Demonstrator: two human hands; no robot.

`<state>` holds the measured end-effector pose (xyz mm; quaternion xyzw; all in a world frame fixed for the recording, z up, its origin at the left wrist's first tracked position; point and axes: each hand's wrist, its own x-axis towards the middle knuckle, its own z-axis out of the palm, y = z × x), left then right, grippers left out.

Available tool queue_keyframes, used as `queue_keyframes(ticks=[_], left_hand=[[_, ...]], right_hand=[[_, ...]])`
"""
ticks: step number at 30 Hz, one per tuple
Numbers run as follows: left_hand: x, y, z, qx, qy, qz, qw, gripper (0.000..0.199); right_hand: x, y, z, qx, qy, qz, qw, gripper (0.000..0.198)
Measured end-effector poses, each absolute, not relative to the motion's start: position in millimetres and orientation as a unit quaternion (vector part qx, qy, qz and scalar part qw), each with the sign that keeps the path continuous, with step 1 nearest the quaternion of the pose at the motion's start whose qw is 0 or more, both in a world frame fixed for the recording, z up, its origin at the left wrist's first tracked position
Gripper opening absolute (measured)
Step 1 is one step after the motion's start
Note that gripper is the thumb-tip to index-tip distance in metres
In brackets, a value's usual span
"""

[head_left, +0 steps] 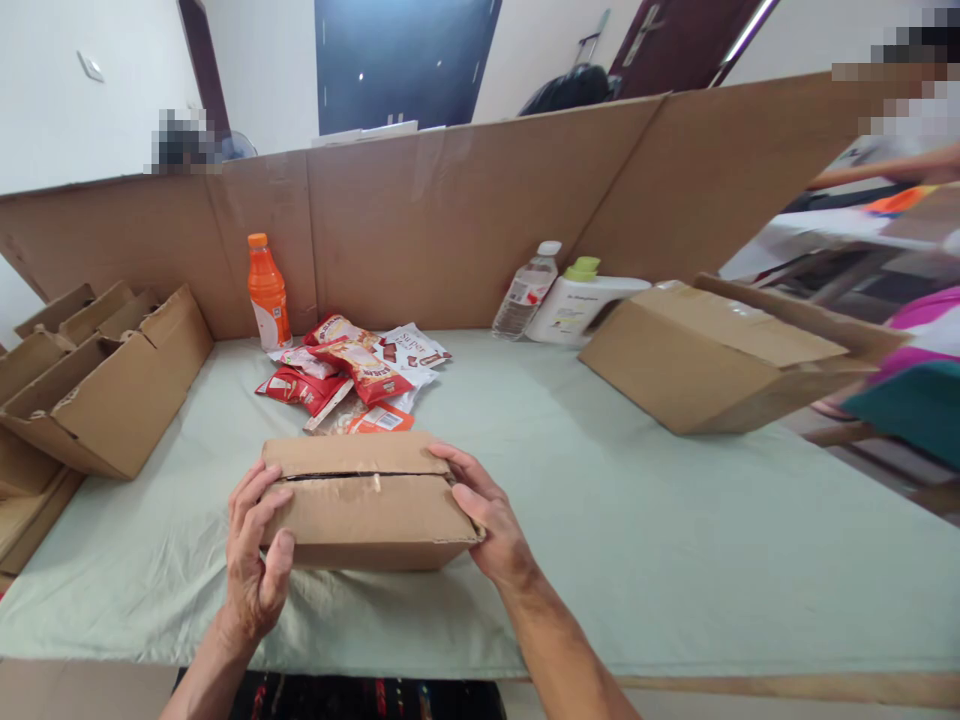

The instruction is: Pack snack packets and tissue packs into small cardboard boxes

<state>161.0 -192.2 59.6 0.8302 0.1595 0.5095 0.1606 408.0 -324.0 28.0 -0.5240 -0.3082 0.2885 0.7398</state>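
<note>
Between my hands sits a small brown cardboard box, its top flaps folded down with a narrow dark gap along the seam. My left hand grips the box's left end, thumb at the near side and fingers over the top edge. At the opposite end, my right hand holds the right side, with fingers on the far corner and thumb on top. Just behind the box lies a pile of snack packets, mostly red and white. The box hides the front edge of that pile.
An orange bottle stands behind the packets. A clear plastic bottle and a white jug with green cap lean near the cardboard partition. Open cartons sit left, another carton right. People are beyond the partition.
</note>
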Motion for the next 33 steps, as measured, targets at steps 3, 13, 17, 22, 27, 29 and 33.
queue_keyframes(ticks=[3, 13, 17, 22, 27, 29, 33], left_hand=[[162, -192, 60, 0.831, 0.158, 0.507, 0.166, 0.028], [173, -189, 61, 0.846, 0.108, 0.464, 0.237, 0.032], [175, -186, 64, 0.848, 0.089, 0.451, 0.262, 0.033], [178, -183, 71, 0.850, 0.094, 0.436, 0.281, 0.032], [178, -176, 81, 0.865, 0.093, 0.412, 0.270, 0.031], [179, -174, 84, 0.870, 0.089, 0.404, 0.269, 0.030], [189, -172, 87, 0.872, 0.072, 0.380, 0.301, 0.032]], right_hand=[[407, -329, 26, -0.540, -0.315, 0.262, 0.735, 0.049], [420, -392, 12, -0.579, -0.391, 0.243, 0.673, 0.083], [415, -419, 13, -0.623, -0.437, 0.234, 0.605, 0.110], [412, -420, 22, -0.648, -0.475, 0.197, 0.562, 0.106], [420, -405, 24, -0.635, -0.490, 0.159, 0.576, 0.095], [420, -403, 25, -0.635, -0.494, 0.134, 0.579, 0.086], [424, -409, 28, -0.644, -0.515, 0.063, 0.562, 0.075]])
